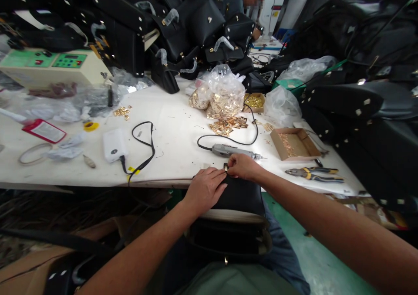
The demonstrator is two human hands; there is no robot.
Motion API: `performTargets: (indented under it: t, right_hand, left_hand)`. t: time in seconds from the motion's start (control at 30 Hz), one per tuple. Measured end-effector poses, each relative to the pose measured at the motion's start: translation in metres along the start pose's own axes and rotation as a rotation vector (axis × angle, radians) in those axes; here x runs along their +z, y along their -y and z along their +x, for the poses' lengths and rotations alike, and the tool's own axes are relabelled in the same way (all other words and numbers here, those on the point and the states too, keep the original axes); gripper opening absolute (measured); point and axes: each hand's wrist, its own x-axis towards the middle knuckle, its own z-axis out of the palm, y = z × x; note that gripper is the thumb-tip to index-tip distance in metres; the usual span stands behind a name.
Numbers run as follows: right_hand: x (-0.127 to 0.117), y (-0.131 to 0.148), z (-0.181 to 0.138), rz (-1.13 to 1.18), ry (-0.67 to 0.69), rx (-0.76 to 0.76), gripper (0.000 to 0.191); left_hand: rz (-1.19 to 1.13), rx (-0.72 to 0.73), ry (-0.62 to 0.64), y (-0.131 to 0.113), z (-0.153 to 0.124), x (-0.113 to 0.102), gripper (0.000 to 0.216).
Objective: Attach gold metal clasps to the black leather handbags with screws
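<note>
One black bag [241, 197] lies over the person's lap [282, 251], against the table [173, 155]; the left hand [205, 186] rests on it, fingers extended; the right hand [242, 166] pinches a metal clasp [225, 167] at its far edge. Beyond lies a grey rotary tool [233, 150], pliers [315, 174] to its right.

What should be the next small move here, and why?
Perhaps the right hand should gently press the gold fitting, to check that it sits firmly: its fingers are at that piece, and the left hand lies on the black bag, seemingly able to steady it. Whether the fitting is loose, I cannot tell.
</note>
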Motion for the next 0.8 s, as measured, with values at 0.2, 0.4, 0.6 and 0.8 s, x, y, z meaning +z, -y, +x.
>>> performTargets:
  t: [0.2, 0.4, 0.6, 0.8]
  right_hand:
    - [-0.001, -0.003, 0.001, -0.008, 0.007, -0.004, 0.015]
    - [-0.005, 0.003, -0.003, -0.026, 0.004, -0.01, 0.016]
    - [-0.001, 0.006, -0.009, -0.074, -0.102, -0.033, 0.021]
    - [0.0, 0.008, -0.004, -0.109, -0.09, -0.027, 0.027]
  left_hand:
    - [0.014, 0.028, 0.08, 0.002, 0.009, -0.01, 0.03]
    - [0.057, 0.013, 0.119, 0.0, 0.017, -0.014, 0.028]
    - [0.064, -0.004, 0.055, 0.0, 0.01, -0.008, 0.032]
    - [0.153, 0.086, -0.027, 0.009, 0.013, -0.004, 0.036]
